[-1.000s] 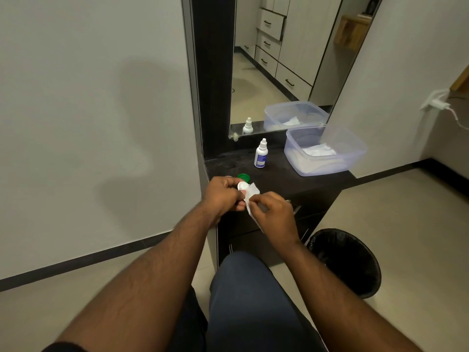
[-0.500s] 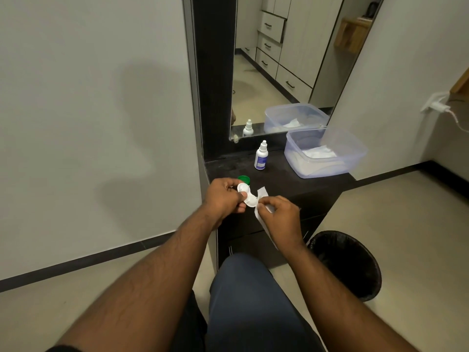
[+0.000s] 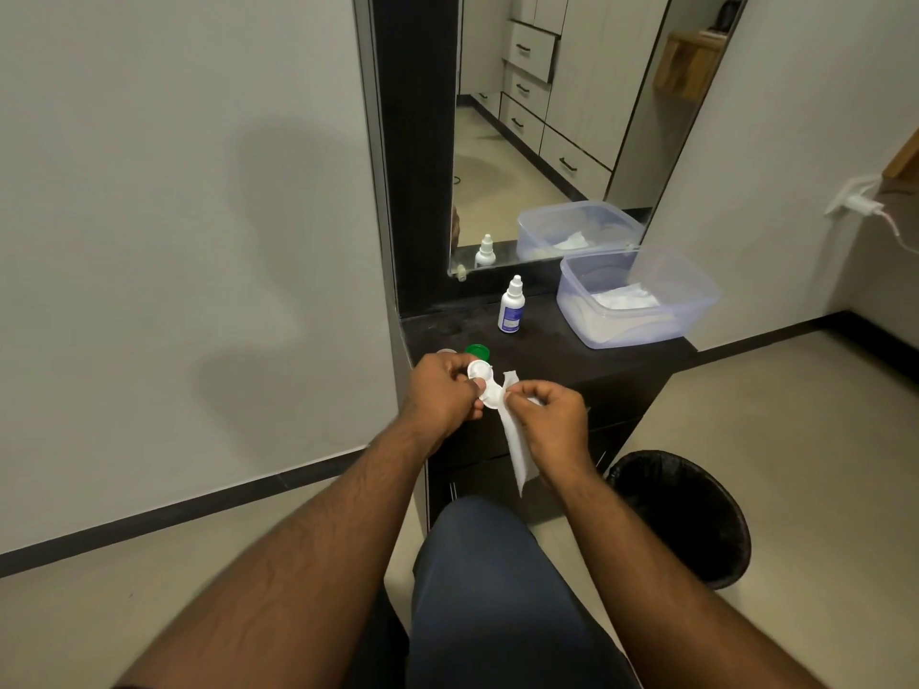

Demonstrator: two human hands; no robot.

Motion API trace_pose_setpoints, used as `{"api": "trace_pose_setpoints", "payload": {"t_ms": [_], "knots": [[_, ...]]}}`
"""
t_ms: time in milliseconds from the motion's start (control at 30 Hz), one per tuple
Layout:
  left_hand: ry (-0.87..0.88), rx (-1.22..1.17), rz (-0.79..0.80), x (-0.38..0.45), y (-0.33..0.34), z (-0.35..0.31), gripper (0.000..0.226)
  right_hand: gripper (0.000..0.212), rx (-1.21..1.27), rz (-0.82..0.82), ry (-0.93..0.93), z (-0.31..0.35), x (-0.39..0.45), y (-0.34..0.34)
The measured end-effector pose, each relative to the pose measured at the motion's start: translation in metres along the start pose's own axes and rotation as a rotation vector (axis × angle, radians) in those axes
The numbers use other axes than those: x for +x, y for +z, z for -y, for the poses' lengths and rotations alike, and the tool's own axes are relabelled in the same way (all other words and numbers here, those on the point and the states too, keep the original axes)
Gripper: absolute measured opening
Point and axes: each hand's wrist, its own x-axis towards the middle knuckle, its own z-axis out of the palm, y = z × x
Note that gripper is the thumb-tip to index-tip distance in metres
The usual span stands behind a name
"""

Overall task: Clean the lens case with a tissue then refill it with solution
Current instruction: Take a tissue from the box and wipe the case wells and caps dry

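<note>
Left hand (image 3: 444, 390) curled, fingers and thumb gripping the white lens case (image 3: 483, 383) by its left edge; both round wells face up toward the camera, lids off. Just behind left hand on the dark vanity top (image 3: 572, 358): a green cap (image 3: 477, 350) and part of a pale cap (image 3: 446, 351), mostly hidden by the knuckles. Case sits between the two hands, held above the vanity's front edge. Tissue (image 3: 517, 440) touches the case's right side, twisted top end poking up, long tail hanging down below right hand. Right hand (image 3: 549, 415) curled, thumb and fingertips pinching the tissue near its top, just beside the near well. Behind and between the hands, farther back: small white solution bottle (image 3: 511, 311), blue label, upright, cap on, well apart from the case. Behind right hand, farther right: clear plastic tub (image 3: 641, 303) with white tissues inside, at the mirror (image 3: 547, 116) base. Below and right of right hand: black bin (image 3: 691, 514) on the floor. Dark trouser knee (image 3: 497, 589) below both hands.
</note>
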Motion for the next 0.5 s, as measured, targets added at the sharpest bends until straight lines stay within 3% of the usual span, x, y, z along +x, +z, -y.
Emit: {"api": "trace_pose_setpoints", "payload": {"t_ms": [500], "knots": [[0.023, 0.032, -0.022, -0.001, 0.002, 0.002, 0.039, 0.012, -0.030, -0.102, -0.046, -0.012, -0.012, 0.007]]}}
